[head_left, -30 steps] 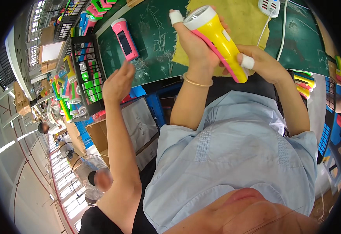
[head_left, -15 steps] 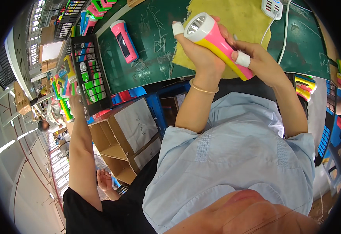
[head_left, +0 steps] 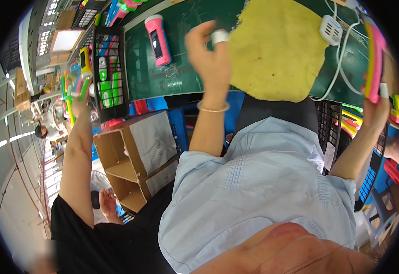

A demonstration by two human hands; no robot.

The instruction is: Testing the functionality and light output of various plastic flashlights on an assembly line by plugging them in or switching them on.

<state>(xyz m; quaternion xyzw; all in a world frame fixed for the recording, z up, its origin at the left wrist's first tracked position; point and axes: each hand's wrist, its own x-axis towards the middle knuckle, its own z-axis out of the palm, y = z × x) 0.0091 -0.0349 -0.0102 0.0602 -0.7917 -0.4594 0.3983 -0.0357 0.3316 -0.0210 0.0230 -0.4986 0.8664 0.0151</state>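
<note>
Fingers, left hand [head_left: 211, 61]: loosely curled, thumb and forefinger parted, thumb tip wrapped in white; raised above the green table [head_left: 185, 80], just beside the yellow cloth [head_left: 277, 50]. Fingers, right hand [head_left: 375, 112]: closed about the lower end of one pink-and-yellow flashlight [head_left: 375, 64], a white wrap at one tip; flashlight held near upright at the table's right end. One pink flashlight [head_left: 158, 41], dark panel, lying on the table's left part. One white socket block [head_left: 331, 30], cable attached, near the cloth's right edge. One black basket [head_left: 127, 68], green flashlights [head_left: 106, 93] inside, at the table's left end.
</note>
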